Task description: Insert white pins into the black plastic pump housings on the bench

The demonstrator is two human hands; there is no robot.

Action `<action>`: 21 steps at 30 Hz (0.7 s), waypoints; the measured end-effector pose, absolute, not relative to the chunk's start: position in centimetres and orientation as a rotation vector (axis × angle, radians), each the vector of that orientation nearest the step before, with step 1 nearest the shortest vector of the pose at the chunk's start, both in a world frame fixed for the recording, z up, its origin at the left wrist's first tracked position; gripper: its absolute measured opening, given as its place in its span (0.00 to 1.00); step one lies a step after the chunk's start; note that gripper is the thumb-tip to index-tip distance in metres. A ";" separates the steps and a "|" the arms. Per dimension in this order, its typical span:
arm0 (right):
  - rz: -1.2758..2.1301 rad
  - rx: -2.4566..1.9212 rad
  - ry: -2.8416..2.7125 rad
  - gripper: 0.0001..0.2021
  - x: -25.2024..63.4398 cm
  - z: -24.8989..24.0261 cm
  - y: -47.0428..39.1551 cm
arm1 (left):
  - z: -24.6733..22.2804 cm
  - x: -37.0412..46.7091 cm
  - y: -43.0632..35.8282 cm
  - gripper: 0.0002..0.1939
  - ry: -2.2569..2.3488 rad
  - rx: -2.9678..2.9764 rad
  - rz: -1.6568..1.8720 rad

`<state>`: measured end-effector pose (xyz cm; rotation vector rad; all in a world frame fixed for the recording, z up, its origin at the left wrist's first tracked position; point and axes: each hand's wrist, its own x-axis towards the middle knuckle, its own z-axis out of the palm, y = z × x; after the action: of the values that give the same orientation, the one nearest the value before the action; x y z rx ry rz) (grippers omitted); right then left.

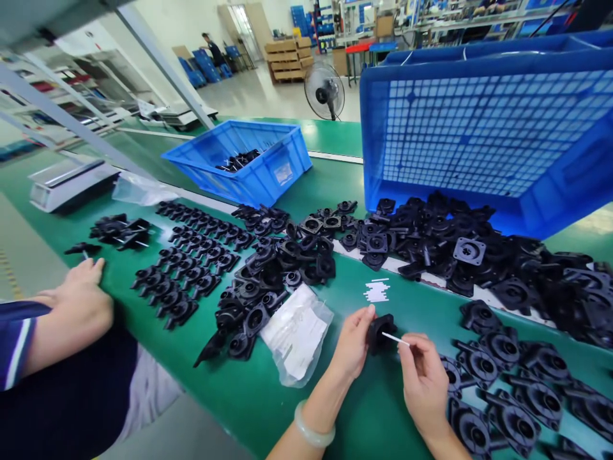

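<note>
Black part [378, 337], partly hidden by left hand [353, 344]; its interior indistinct.

Looked from the wearer's head forward and down across the green table [421, 310]; took in the left hand [352, 342] and right hand [424, 380] at close range, around five o'clock, and the fan [324, 92] much farther off at twelve.
</note>
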<state>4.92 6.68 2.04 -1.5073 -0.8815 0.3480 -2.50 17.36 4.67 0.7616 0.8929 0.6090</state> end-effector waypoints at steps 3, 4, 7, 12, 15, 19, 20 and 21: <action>0.347 -1.534 -0.879 0.03 4.9 1.9 6.6 | 4.8 -2.5 17.4 0.29 0.892 0.737 0.625; 0.344 -1.542 -0.882 0.03 4.9 1.8 6.6 | 4.7 -2.5 17.4 0.29 0.893 0.739 0.628; 0.341 -1.553 -0.893 0.03 4.9 1.5 6.5 | 4.7 -2.7 17.5 0.28 0.937 0.824 0.645; 0.289 -1.614 -0.890 0.05 4.8 1.2 6.1 | 5.0 -2.8 17.6 0.30 1.010 1.071 0.701; 0.260 -1.596 -0.832 0.06 4.7 1.6 6.4 | 5.1 -2.5 17.8 0.32 1.001 1.096 0.705; 0.293 -1.523 -0.776 0.07 4.2 2.7 7.1 | 4.7 -2.3 17.8 0.33 0.986 1.045 0.696; 0.305 -1.513 -0.761 0.07 4.0 3.1 7.3 | 4.6 -2.3 17.8 0.33 0.983 1.033 0.698; 0.317 -1.513 -0.740 0.08 3.8 3.4 7.4 | 4.6 -2.3 17.8 0.33 0.981 1.025 0.700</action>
<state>3.82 7.39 3.41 -1.5132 -0.7404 0.3174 -2.29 17.76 4.56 1.0252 0.9809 0.7001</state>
